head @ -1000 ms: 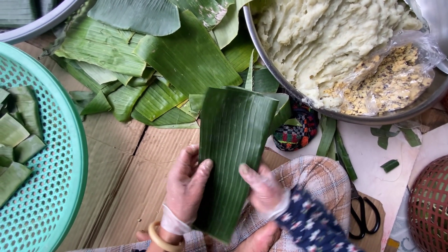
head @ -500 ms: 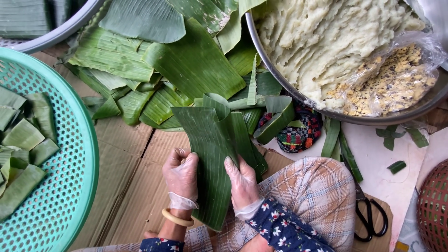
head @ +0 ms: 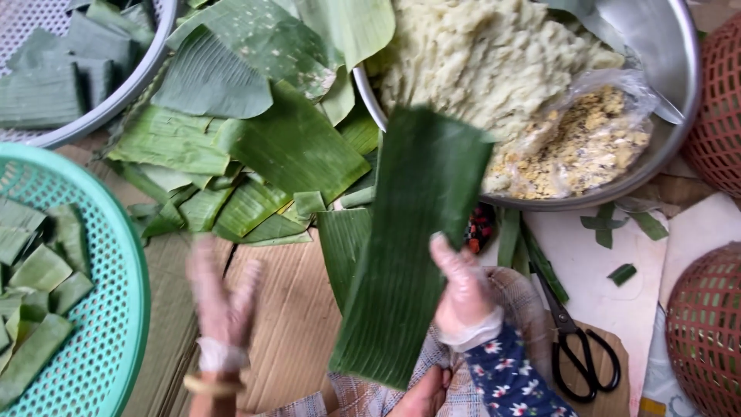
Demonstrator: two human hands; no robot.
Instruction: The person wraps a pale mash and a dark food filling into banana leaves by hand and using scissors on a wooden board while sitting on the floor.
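Wooden slats and flattened cardboard [head: 293, 324] make up the work surface, and we go left to right. Far left we see a teal perforated basket [head: 116, 309] holding folded green leaf parcels [head: 38, 270]. Upper left, a grey perforated basin [head: 131, 85] with more folded leaves inside. Between them and the centre lies a loose pile of banana leaves [head: 270, 139], overlapping, some torn.

Lower left of centre we see the left hand [head: 220, 297], blurred, in a thin clear glove, fingers spread and empty, touching nothing we can make out, hovering over the cardboard; a yellowish bangle [head: 212, 384] sits on the wrist.

Centre: a long banana leaf strip [head: 409, 247], dark green, held up on a tilt, top end overlapping the rim of the metal bowl, bottom end near the lap. The right hand [head: 463, 297], also gloved, is pinching the strip's right edge, thumb in front and the other fingers behind it, closed on the leaf. Below it a navy floral sleeve [head: 509, 378] and checked cloth over the lap.

Upper right, a large metal bowl [head: 664, 93] holds pale mashed dough [head: 478, 62] and a clear plastic bag of yellow crumbly filling [head: 579, 147]. Right of the hand, black scissors [head: 575, 340] lie on the board, shut. Far right edge we see two reddish-brown woven baskets [head: 706, 324], partly cut off.
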